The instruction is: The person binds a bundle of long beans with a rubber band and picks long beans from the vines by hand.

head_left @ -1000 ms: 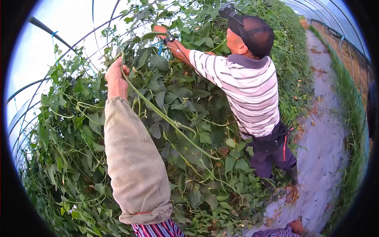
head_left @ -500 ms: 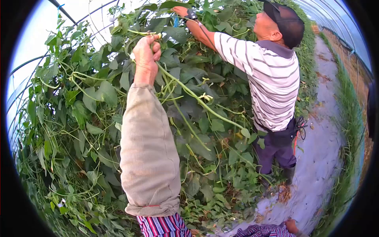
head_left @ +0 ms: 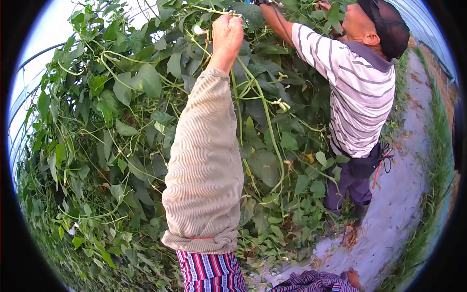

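Sleeve cover [head_left: 206,160], left arm: finely ribbed cloth, matt, creased. Shirt sleeve [head_left: 211,272] below it: striped cloth, matt. Bean vine [head_left: 266,109]: smooth stem. Surrounding leaves [head_left: 148,82]: smooth, mostly matt. Co-worker's polo shirt [head_left: 365,95]: soft cloth, matt, wrinkled. Cap [head_left: 390,29]: dark, matt fabric. Ground sheet [head_left: 386,219]: plastic-like, low sheen, slightly uneven; rough, dry plant litter [head_left: 350,236] near its left edge. Greenhouse cover [head_left: 440,31]: translucent plastic film.

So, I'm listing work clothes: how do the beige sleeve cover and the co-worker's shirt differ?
The sleeve cover is beige and ribbed; the shirt is pale with dark stripes. The sleeve cover reaches the wrist; the shirt leaves a forearm bare. Both are creased cloth.
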A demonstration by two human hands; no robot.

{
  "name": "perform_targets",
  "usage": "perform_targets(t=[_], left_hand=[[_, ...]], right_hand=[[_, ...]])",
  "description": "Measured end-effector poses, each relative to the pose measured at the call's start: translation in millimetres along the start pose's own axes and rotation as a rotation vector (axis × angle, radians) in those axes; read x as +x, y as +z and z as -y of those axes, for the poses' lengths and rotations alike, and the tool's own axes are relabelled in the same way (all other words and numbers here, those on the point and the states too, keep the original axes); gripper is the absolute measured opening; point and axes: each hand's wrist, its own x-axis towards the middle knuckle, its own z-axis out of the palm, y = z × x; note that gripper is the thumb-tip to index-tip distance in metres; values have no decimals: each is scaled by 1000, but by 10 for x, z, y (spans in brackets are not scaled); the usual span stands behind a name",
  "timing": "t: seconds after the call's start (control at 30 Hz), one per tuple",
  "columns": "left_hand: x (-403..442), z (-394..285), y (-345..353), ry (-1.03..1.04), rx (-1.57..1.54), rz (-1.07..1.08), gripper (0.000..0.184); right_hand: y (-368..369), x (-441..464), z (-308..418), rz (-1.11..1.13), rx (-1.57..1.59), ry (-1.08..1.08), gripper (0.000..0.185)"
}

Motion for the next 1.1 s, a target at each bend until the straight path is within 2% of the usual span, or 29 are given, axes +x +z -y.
perform_targets(t=[0.1,0.2,0.23,0.27,0.3,0.33,0.37,0.43,0.47,0.5,0.53,0.57,0.6,0.67,0.73,0.8,0.83,0.87,0.9,0.97,1.0,1.03,1.07,1.1], left_hand=[[-30,-51,-8,22,-29,-45,22],[-23,-40,-123,-202,-338,21,19],[-19,-43,-135,-191,-356,44,18],[22,-4,-114,-205,-375,-8,16],[78,-4,-105,-263,-403,-13,17],[-45,-251,-7,-342,-345,-18,21],[-182,-433,73,-343,-350,22,25],[-258,-642,236,-373,-409,73,30],[-259,-668,257,-356,-449,182,25],[-483,-877,401,-314,-458,298,21],[-381,-654,334,-277,-419,514,22],[-542,-942,474,-176,-478,665,20],[-776,-1076,585,-251,-541,695,21],[-1245,-1347,804,-408,-661,739,24],[-2024,-1729,1106,-265,-478,711,31],[-2583,-1853,1345,-334,-435,760,29],[-2862,-1918,1462,-369,-413,785,28],[-3171,-1876,1629,-298,-493,811,26],[-3462,-1848,1812,-323,-569,836,24],[-3977,-1987,2157,-667,-693,818,21],[-4244,-2055,2324,-767,-767,766,20],[-4484,-2132,2478,-873,-839,705,20],[-4652,-2242,2630,-980,-915,646,20],[-4810,-2323,2769,-994,-923,650,20]], right_hand=[[38,-80,-5,-46,70,-72,25],[19,-352,399,-90,150,-138,25],[-20,-462,541,-101,150,-155,25],[135,-342,142,-143,-61,-287,24],[64,-386,201,-77,-520,-559,22],[-209,-848,1168,-37,216,17,20],[-207,-875,1125,-82,17,-167,18],[-96,-732,842,-128,226,-2,20],[-25,-658,684,-113,410,98,21],[-186,-876,808,-87,452,163,22],[-363,-785,1271,-68,502,177,24],[-500,-761,1504,-39,615,195,23],[-607,-725,1705,-11,727,215,23],[-884,-638,2093,-18,726,131,19],[-1196,-609,2486,2,852,-12,21],[-1523,-639,2851,26,792,-149,21],[-1646,-661,2938,42,792,-145,21],[-1746,-668,3025,76,824,-282,21],[-1836,-683,3118,115,857,-422,23],[-2019,-816,3294,85,834,-495,26],[-2099,-870,3298,20,806,-563,31],[-2186,-874,3234,67,816,-614,39],[-2290,-876,3167,69,818,-607,39],[-2352,-862,3056,125,875,-569,39]])
